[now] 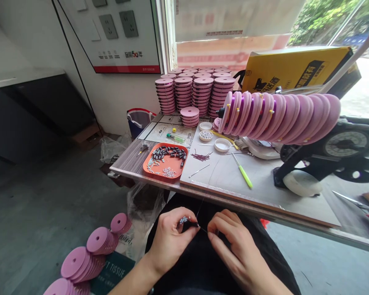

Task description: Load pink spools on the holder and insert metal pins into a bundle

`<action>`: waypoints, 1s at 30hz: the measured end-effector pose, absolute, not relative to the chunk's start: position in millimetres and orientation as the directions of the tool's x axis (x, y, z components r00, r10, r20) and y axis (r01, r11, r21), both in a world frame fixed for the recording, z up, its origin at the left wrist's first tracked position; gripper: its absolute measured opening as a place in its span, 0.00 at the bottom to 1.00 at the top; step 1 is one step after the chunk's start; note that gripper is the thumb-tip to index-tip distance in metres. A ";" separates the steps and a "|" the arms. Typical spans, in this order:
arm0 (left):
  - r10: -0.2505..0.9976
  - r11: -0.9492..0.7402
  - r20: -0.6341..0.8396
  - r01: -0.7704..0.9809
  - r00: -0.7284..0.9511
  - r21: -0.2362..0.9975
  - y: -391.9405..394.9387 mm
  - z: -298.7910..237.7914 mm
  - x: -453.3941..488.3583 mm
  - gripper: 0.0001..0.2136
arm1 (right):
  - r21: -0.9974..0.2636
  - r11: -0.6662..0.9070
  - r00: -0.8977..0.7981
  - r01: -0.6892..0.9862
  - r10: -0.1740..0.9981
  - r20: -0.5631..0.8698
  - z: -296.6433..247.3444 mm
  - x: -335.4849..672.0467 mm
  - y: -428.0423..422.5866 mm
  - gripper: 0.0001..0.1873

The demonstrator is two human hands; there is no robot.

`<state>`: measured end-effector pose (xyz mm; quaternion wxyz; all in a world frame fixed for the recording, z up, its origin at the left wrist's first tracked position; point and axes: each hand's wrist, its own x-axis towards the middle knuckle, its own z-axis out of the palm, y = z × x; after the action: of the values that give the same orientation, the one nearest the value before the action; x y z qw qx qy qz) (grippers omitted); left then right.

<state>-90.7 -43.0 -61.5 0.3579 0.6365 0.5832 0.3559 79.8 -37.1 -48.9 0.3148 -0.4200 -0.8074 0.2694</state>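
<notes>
Small dark tube [190, 224], judged light, stiff and slippery, best gripped by its sides, sits over the lap below the worktop [264, 184], pinched by the left hand [169, 239] while the right hand [233, 246] pinches a fine limp line [199, 211].

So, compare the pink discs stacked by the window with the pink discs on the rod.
The stacked discs lie flat in upright columns on the table; the discs on the rod stand on edge in one sideways row on a black stand. The discs on the rod show yellow pegs between them; the stacked discs show none. Both are round and pink.
</notes>
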 end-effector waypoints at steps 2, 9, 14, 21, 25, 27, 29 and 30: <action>0.994 -0.102 0.067 0.498 0.087 0.861 -43.7 -61.0 -90.5 0.03 | -0.698 0.503 -0.453 0.509 0.847 0.280 -49.8 80.1 -36.7 0.10; 0.984 -0.180 0.146 0.513 0.105 0.839 -43.6 -64.1 -91.5 0.05 | -0.696 0.513 -0.448 0.502 0.843 0.298 -49.8 80.9 -37.7 0.10; 0.982 -0.187 0.159 0.529 0.100 0.828 -43.0 -62.6 -92.0 0.04 | -0.699 0.516 -0.447 0.496 0.841 0.304 -49.7 80.2 -37.5 0.09; 0.975 -0.220 0.181 0.530 0.126 0.819 -44.5 -61.2 -91.8 0.05 | -0.703 0.510 -0.453 0.495 0.842 0.293 -50.5 79.5 -36.6 0.09; 0.971 -0.238 0.202 0.527 0.125 0.816 -43.9 -61.7 -91.7 0.06 | -0.704 0.511 -0.443 0.493 0.844 0.302 -50.8 80.4 -37.7 0.09; 0.967 -0.254 0.223 0.524 0.122 0.813 -43.6 -61.6 -91.7 0.06 | -0.705 0.513 -0.438 0.490 0.844 0.309 -50.8 80.8 -38.1 0.09; 0.963 -0.268 0.237 0.521 0.127 0.810 -43.4 -61.6 -91.7 0.06 | -0.702 0.522 -0.436 0.485 0.840 0.324 -50.5 80.6 -38.1 0.09; 0.962 -0.274 0.242 0.520 0.129 0.809 -43.5 -61.7 -91.8 0.06 | -0.699 0.529 -0.437 0.482 0.836 0.331 -50.4 80.3 -37.9 0.09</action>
<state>-91.8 -43.5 -61.7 0.2830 0.6961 0.5320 0.3903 80.3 -37.9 -50.4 0.3382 -0.4087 -0.8062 0.2620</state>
